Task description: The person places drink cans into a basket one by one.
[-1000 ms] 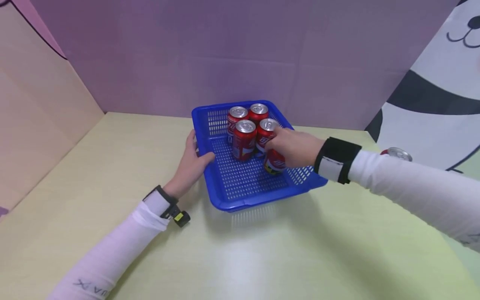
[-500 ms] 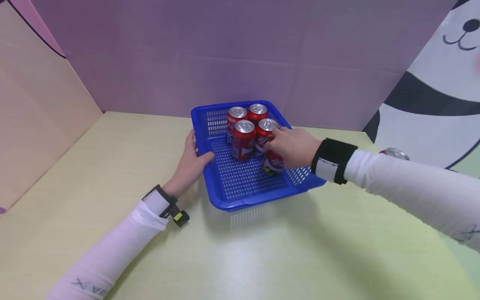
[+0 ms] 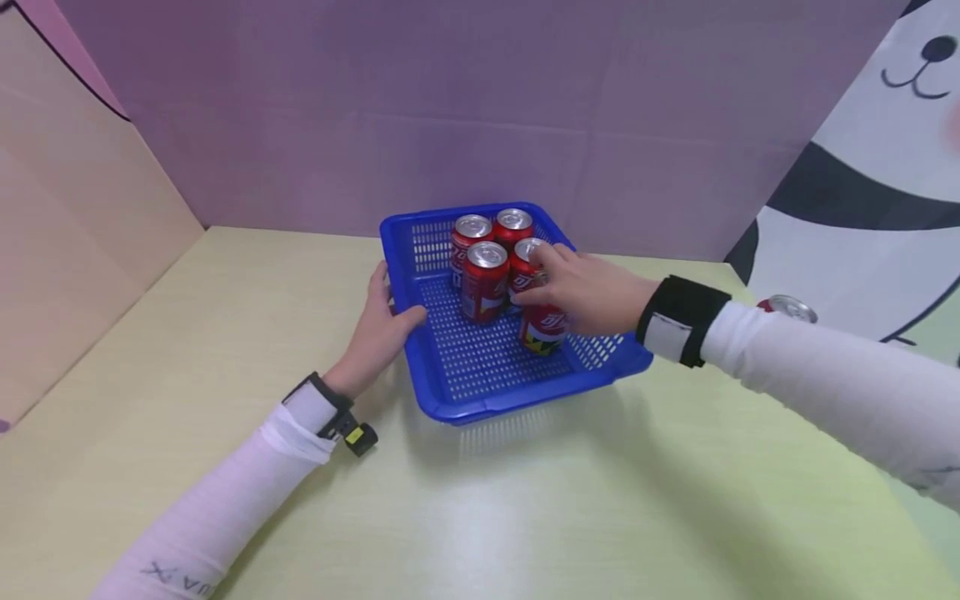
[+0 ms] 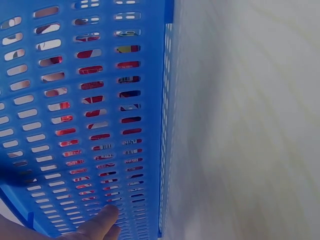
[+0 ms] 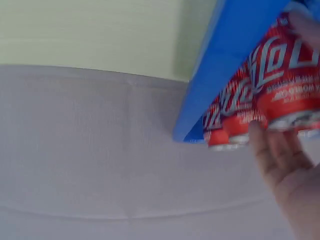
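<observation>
A blue plastic basket (image 3: 517, 402) holds several red soda cans. My left hand (image 3: 375, 337) grips its left side, thumb over the rim and fingers outside. In the left wrist view, fingertips (image 4: 107, 220) touch the slotted wall. Four upright cans, one of them this front-left can (image 3: 486, 283), cluster toward the back. A nearer can (image 3: 542, 333) sits in the right part under my right hand (image 3: 596, 292). That hand's thumb and fingers are spread apart over the can, with its top hidden. Fingers also show just beside the can (image 5: 290, 75) in the right wrist view.
Another soda can (image 3: 791, 308) stands to the right, partly hidden behind the right sleeve. A purple panel (image 3: 465, 117) rises behind the basket at the back edge of the pale table (image 3: 465, 517). A panda print (image 3: 862, 233) covers the right side.
The right hand's thumb and fingers have loosened and spread off the nearer can, which stays in the basket. The left hand keeps its hold on the basket.
</observation>
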`<state>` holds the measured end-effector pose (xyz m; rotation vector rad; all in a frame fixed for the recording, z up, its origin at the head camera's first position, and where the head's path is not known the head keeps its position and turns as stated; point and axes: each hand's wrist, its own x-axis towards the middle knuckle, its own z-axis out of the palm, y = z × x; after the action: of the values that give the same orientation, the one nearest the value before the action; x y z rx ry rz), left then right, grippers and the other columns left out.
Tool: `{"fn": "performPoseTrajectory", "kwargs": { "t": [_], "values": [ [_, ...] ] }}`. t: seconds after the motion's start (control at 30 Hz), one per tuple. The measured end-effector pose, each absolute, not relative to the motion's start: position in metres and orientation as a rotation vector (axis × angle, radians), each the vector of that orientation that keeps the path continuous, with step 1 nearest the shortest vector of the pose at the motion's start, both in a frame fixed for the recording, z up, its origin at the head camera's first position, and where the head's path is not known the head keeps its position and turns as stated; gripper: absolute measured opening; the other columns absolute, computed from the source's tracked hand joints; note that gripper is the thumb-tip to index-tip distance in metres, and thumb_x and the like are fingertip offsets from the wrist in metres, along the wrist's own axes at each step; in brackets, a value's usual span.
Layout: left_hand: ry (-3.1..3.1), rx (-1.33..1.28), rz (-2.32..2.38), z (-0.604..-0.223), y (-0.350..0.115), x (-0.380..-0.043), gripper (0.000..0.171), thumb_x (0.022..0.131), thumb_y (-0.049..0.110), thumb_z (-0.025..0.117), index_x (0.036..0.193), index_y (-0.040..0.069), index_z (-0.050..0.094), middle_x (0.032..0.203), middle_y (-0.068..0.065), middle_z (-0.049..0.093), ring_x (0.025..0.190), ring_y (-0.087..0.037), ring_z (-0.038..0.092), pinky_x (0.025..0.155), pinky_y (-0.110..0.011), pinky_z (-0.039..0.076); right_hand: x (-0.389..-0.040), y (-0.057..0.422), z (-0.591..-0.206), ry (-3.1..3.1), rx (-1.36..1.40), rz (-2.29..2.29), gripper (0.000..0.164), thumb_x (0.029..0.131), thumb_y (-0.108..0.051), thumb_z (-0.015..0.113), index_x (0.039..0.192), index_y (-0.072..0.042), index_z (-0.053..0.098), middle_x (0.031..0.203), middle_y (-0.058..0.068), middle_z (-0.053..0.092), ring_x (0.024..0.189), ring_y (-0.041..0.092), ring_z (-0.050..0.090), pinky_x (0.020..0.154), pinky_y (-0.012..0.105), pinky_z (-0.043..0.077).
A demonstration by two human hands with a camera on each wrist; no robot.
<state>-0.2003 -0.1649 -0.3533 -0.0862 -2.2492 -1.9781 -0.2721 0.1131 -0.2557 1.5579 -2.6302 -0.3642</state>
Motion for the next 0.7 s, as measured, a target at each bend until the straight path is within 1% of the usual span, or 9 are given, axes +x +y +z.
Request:
{"fn": "performPoseTrajectory", "kwargs": {
  "t": [0.07, 0.17, 0.3, 0.37, 0.43, 0.57, 0.63, 0.7],
  "values": [
    [-2.246, -0.092, -1.984, -0.353, -0.164, -0.201, 0.088, 0.092, 0.008, 0.055, 0.157, 0.014, -0.004, 0.155, -0.024, 0.023, 0.132, -0.042, 0.040, 0.099, -0.050, 0.046, -0.274, 0.120, -0.249, -2.674, 1.552, -0.207, 0.071, 0.073, -0.018, 0.088, 0.139, -0.023, 0.060, 0.140, 0.020, 0.034, 0.127, 0.037, 0.036, 0.094, 0.053, 0.049],
    [-2.244, -0.096, -1.984, -0.351, -0.162, -0.202, 0.088, 0.092, 0.008, 0.055, 0.158, 0.014, -0.003, 0.155, -0.024, 0.024, 0.131, -0.041, 0.041, 0.099, -0.049, 0.046, -0.278, 0.134, -0.238, -2.775, 1.406, 0.071, 0.069, 0.079, -0.024, 0.083, 0.142, -0.020, 0.056, 0.141, 0.019, 0.033, 0.127, 0.036, 0.034, 0.093, 0.055, 0.047],
    [-2.237, -0.093, -1.989, -0.350, -0.162, -0.201, 0.089, 0.091, 0.007, 0.055, 0.157, 0.013, -0.004, 0.154, -0.024, 0.024, 0.131, -0.040, 0.042, 0.099, -0.049, 0.046, -0.285, 0.155, -0.233, -2.893, 1.131, 0.309, 0.062, 0.088, -0.032, 0.074, 0.142, -0.010, 0.053, 0.134, 0.021, 0.039, 0.120, 0.037, 0.038, 0.092, 0.057, 0.045],
    [-2.233, -0.090, -1.994, -0.351, -0.163, -0.201, 0.090, 0.090, 0.007, 0.055, 0.157, 0.013, -0.005, 0.154, -0.024, 0.023, 0.131, -0.041, 0.041, 0.100, -0.049, 0.045, -0.288, 0.165, -0.236, -2.933, 1.040, 0.369, 0.059, 0.090, -0.032, 0.072, 0.140, -0.005, 0.054, 0.129, 0.022, 0.044, 0.116, 0.037, 0.041, 0.089, 0.056, 0.046],
    [-2.223, -0.092, -2.002, -0.352, -0.164, -0.200, 0.090, 0.090, 0.007, 0.055, 0.157, 0.013, -0.004, 0.154, -0.024, 0.024, 0.131, -0.042, 0.041, 0.100, -0.050, 0.045, -0.289, 0.173, -0.240, -2.961, 0.971, 0.424, 0.055, 0.091, -0.031, 0.070, 0.135, -0.001, 0.057, 0.124, 0.023, 0.052, 0.110, 0.037, 0.048, 0.085, 0.054, 0.049],
    [-2.220, -0.094, -2.005, -0.355, -0.165, -0.200, 0.089, 0.090, 0.007, 0.055, 0.157, 0.013, -0.003, 0.153, -0.024, 0.026, 0.131, -0.041, 0.041, 0.100, -0.050, 0.044, -0.290, 0.188, -0.254, -3.041, 0.873, 0.600, 0.050, 0.094, -0.033, 0.066, 0.130, 0.001, 0.059, 0.104, 0.019, 0.066, 0.085, 0.031, 0.064, 0.070, 0.045, 0.057],
    [-2.217, -0.096, -2.010, -0.355, -0.165, -0.200, 0.089, 0.090, 0.007, 0.055, 0.157, 0.014, -0.003, 0.152, -0.024, 0.026, 0.131, -0.040, 0.041, 0.101, -0.051, 0.044, -0.292, 0.194, -0.264, -3.099, 0.860, 0.734, 0.053, 0.096, -0.035, 0.064, 0.135, -0.001, 0.054, 0.095, 0.015, 0.068, 0.075, 0.028, 0.065, 0.065, 0.041, 0.057],
    [-2.216, -0.099, -2.015, -0.355, -0.165, -0.200, 0.089, 0.090, 0.007, 0.056, 0.157, 0.014, -0.003, 0.153, -0.025, 0.026, 0.131, -0.039, 0.042, 0.102, -0.051, 0.043, -0.293, 0.200, -0.274, -3.138, 0.870, 0.877, 0.058, 0.096, -0.037, 0.063, 0.141, -0.003, 0.048, 0.087, 0.012, 0.067, 0.068, 0.025, 0.064, 0.063, 0.039, 0.057]
  ]
}}
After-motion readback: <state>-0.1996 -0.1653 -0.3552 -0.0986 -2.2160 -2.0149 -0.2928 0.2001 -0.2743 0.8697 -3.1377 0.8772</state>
